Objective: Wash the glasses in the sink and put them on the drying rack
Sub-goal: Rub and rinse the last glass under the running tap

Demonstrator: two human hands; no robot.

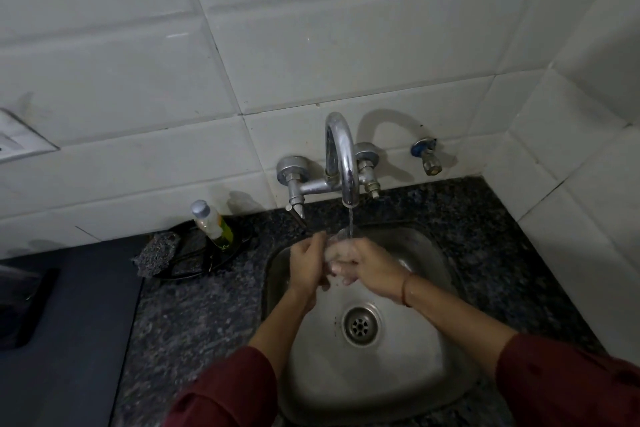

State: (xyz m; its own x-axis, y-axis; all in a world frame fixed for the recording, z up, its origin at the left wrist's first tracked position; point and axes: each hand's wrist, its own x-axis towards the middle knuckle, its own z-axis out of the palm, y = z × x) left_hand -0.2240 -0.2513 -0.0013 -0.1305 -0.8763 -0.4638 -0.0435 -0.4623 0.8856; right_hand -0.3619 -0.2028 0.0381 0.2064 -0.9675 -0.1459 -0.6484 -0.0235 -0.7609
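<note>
A clear drinking glass (pixel 341 238) is held over the steel sink (pixel 408 388), its rim tilted up under the running stream from the chrome tap (pixel 341 163). My right hand (pixel 363 265) is wrapped around the glass body from the right. My left hand (pixel 308 263) presses against the glass from the left, fingers at its rim. Most of the glass is hidden between my hands. The drain (pixel 361 324) lies below them in the basin. No drying rack is in view.
A dark dish (pixel 207 256) left of the sink holds a soap bottle (pixel 213 224) and a grey scrub pad (pixel 157 253). Speckled granite counter (pixel 194 322) surrounds the sink. A dark mat and black object (pixel 24 308) sit far left. A spare wall tap (pixel 427 156) is at right.
</note>
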